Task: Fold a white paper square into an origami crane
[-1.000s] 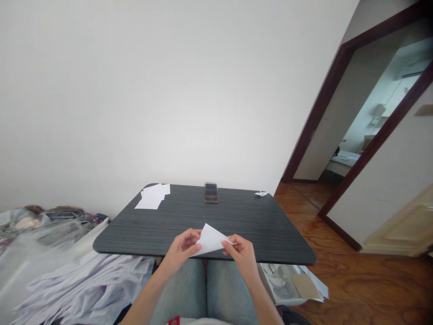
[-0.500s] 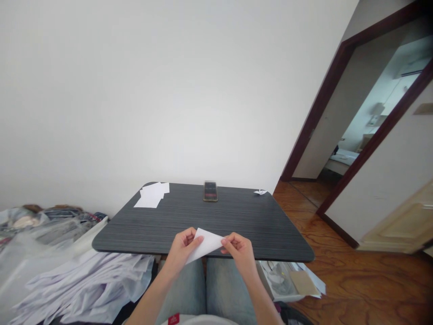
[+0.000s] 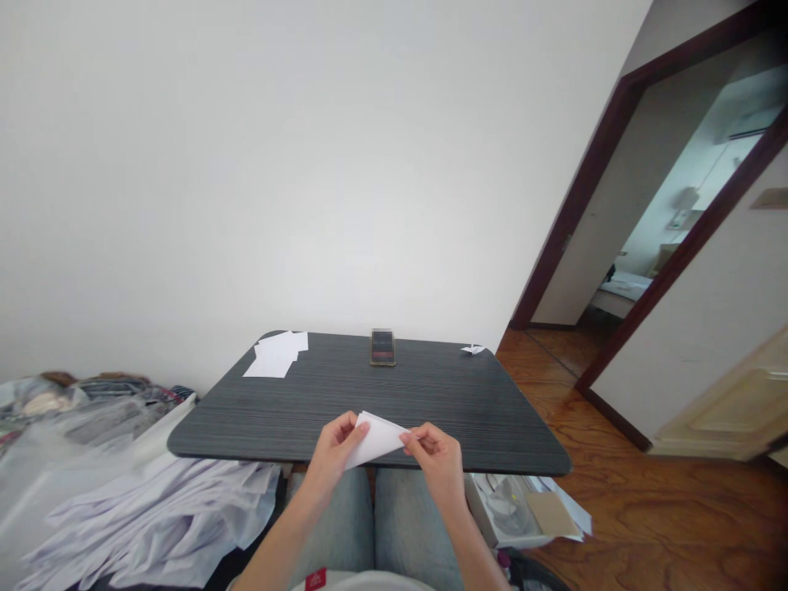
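Both hands pinch a folded white paper (image 3: 380, 438) above the near edge of a dark wood-grain table (image 3: 308, 410). My left hand (image 3: 333, 451) grips its left end with thumb over fingers. Closed on the paper's right corner is my right hand (image 3: 434, 456). The paper is folded into a flat, pointed shape and tilts slightly up at the far side. My jeans-covered knees show below the hands.
On the far side of the table lie a small stack of white sheets (image 3: 277, 355), a phone (image 3: 382, 347) and a small folded paper figure (image 3: 474, 350). Crumpled white papers (image 3: 153, 509) pile at the left. A box (image 3: 523, 509) sits on the floor at the right, near an open doorway.
The paper has been flattened and lowered a little between my hands; both hands keep their grip in nearly the same place.
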Motion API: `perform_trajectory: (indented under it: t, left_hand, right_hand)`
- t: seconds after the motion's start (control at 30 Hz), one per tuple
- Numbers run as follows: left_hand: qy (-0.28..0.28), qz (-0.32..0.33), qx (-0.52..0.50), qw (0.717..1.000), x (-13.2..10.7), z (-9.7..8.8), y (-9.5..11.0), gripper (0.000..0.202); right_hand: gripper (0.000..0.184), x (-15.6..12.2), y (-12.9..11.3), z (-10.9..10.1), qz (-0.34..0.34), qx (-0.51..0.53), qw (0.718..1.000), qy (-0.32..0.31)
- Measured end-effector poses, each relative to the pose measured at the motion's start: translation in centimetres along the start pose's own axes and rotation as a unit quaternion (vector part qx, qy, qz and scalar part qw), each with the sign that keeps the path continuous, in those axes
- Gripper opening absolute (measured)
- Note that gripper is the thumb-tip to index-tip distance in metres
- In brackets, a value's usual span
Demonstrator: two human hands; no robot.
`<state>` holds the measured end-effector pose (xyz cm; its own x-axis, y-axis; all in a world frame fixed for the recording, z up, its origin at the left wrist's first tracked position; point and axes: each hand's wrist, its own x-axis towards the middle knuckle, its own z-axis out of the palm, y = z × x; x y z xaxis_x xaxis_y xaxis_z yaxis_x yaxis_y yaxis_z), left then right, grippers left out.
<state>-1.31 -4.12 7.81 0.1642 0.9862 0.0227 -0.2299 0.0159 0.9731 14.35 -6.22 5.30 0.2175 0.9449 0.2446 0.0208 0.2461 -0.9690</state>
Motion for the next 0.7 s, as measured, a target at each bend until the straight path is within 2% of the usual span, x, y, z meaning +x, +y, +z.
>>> perform_trajectory:
  t: [0.23, 0.37, 0.47, 0.53, 0.7]
  left_hand:
    - [0.043, 0.018, 0.008, 0.999, 0.40, -0.08, -0.33, 0.031]
    - [0.074, 0.025, 0.005, 0.997, 0.53, -0.14, -0.63, 0.028]
    - [0.096, 0.043, -0.007, 0.994, 0.53, -0.20, -0.78, 0.035]
    - [0.100, 0.050, -0.006, 0.994, 0.53, -0.25, -0.86, 0.039]
    - [0.110, 0.048, 0.013, 0.993, 0.59, -0.38, -0.96, 0.033]
  right_hand:
    - [0.022, 0.13, 0.20, 0.32, 0.020, 0.033, 0.999, 0.015]
    - [0.024, 0.18, -0.14, 0.47, 0.032, 0.089, 0.995, 0.026]
    - [0.031, 0.19, -0.40, 0.42, 0.048, 0.121, 0.991, 0.025]
    - [0.030, 0.19, -0.51, 0.29, 0.060, 0.125, 0.990, 0.011]
    - [0.026, 0.21, -0.56, 0.11, 0.076, 0.130, 0.989, 0.007]
